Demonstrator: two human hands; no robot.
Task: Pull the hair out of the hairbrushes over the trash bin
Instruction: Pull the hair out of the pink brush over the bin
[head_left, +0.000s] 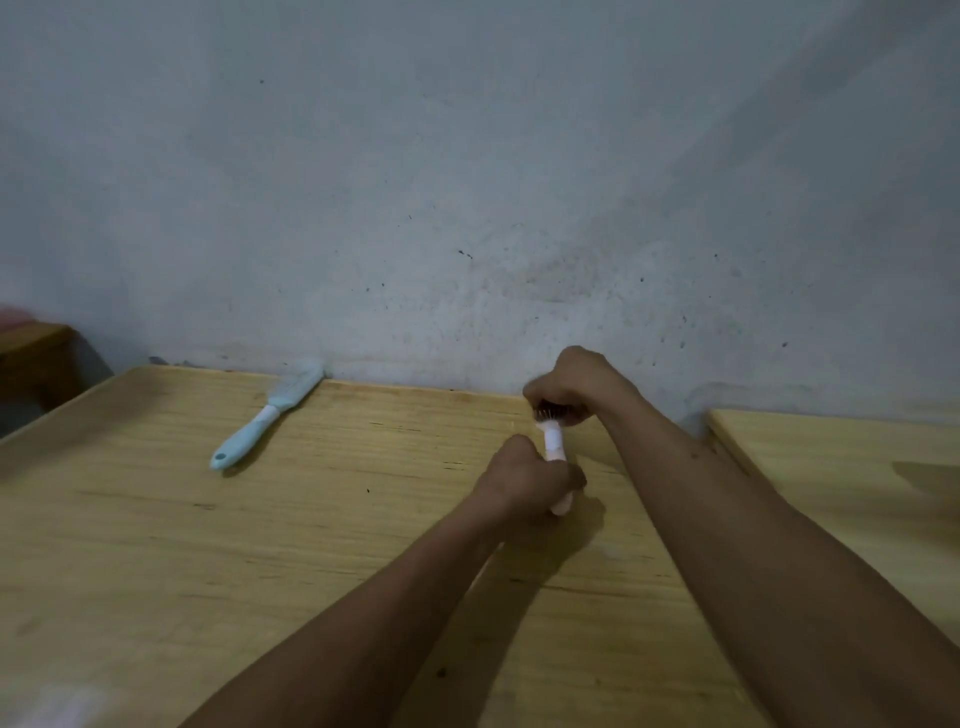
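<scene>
Left grip (524, 480) around hairbrush (554, 446) handle

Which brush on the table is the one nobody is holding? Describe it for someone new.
Look at the wooden table against the grey wall. Toward its far left edge lies a pale blue hairbrush, head touching the wall. Unlike the white-handled brush, no hand grips it.

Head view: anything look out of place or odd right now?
One thing: no trash bin is in view. Both hands work the pink hairbrush over the bare wooden table, left hand on the handle, right hand at the bristles. The blue hairbrush lies undisturbed near the wall.
</scene>
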